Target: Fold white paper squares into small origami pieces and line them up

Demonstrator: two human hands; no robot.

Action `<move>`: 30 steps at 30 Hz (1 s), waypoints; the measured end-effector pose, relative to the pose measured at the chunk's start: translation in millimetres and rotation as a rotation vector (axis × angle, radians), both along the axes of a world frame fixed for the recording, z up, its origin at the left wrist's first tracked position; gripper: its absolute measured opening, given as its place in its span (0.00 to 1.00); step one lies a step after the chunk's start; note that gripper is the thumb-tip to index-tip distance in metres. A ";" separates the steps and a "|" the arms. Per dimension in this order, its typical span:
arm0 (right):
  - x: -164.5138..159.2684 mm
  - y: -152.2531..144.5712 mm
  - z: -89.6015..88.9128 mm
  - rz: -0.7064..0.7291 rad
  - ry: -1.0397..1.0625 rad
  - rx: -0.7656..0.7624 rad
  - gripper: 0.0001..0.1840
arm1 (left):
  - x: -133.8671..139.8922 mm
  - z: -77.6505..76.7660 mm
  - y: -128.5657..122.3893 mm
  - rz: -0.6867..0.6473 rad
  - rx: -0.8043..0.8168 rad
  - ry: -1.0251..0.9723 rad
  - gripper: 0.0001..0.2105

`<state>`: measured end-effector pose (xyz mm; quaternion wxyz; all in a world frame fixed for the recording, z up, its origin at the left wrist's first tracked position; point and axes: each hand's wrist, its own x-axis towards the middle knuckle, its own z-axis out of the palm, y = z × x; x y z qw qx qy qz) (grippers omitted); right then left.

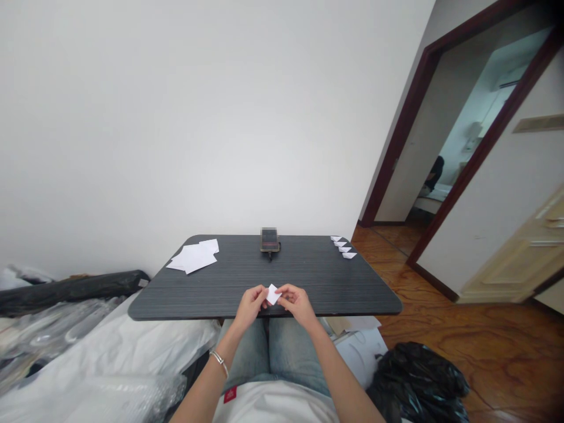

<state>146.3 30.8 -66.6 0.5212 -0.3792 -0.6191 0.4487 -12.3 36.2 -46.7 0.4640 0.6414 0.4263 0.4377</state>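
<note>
Between my two hands is a small folded piece of white paper (273,294), held up near the table's front edge with one corner pointing up. The fingers of my left hand (251,304) pinch its left side. On the other side, my right hand (298,302) grips it between thumb and fingers. Several small folded white papers (344,249) lie in a row at the table's right back corner. Loose white sheets (197,257) overlap one another on the left of the table.
A phone-like device (269,239) with a cable stands at the back middle of the dark table (238,273), against a white wall. Plastic-wrapped goods (66,329) fill the left side. A black plastic bag (420,382) sits on the wooden floor at right, near a doorway.
</note>
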 end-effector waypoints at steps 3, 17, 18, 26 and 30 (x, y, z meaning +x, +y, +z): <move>-0.1 0.5 0.2 -0.024 0.002 -0.010 0.07 | 0.1 2.2 -0.9 -0.028 0.004 -0.005 0.17; 1.3 2.4 1.4 -0.086 0.069 -0.036 0.06 | -5.9 -5.8 2.0 -0.048 0.044 -0.132 0.11; 1.4 2.4 0.7 -0.079 0.068 -0.036 0.06 | -5.6 -5.8 2.1 -0.044 0.025 -0.138 0.11; 0.4 1.2 1.6 -0.044 0.132 -0.058 0.08 | -3.5 -2.1 0.6 0.015 -0.037 -0.155 0.10; 0.0 0.2 4.7 -0.049 0.168 -0.071 0.09 | -3.3 -0.3 -0.4 0.017 -0.031 -0.156 0.11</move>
